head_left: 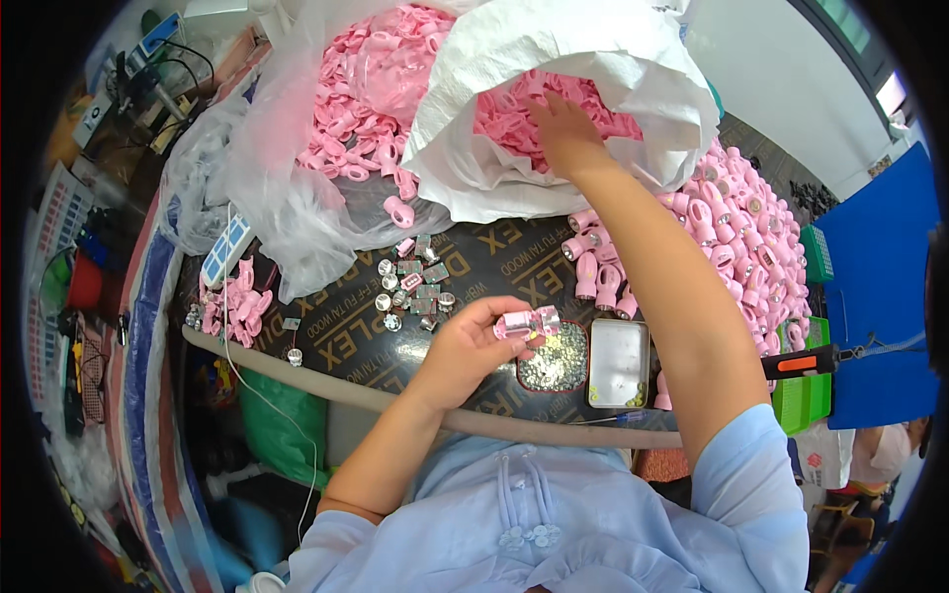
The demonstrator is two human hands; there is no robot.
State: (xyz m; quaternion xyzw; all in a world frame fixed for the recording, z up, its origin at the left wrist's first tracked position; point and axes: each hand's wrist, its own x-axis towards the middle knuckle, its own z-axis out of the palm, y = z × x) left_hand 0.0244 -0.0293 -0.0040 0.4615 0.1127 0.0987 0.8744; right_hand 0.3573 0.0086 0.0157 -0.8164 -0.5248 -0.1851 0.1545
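My left hand is closed round a small pink plastic housing with a shiny silver part at its end, held above the table's near edge. My right arm stretches forward, and my right hand reaches into a white woven sack. Pink plastic housings fill the sack. The fingers of that hand look stretched out over the pieces, their tips partly hidden among them. Just beyond my left hand lie several small circuit boards with silver lamp cups.
Finished-looking pink flashlights are heaped at right. A tray of small round pieces adjoins a metal tin. A clear bag of pink housings stands at back left, a small pink pile nearer. A green basket sits far right.
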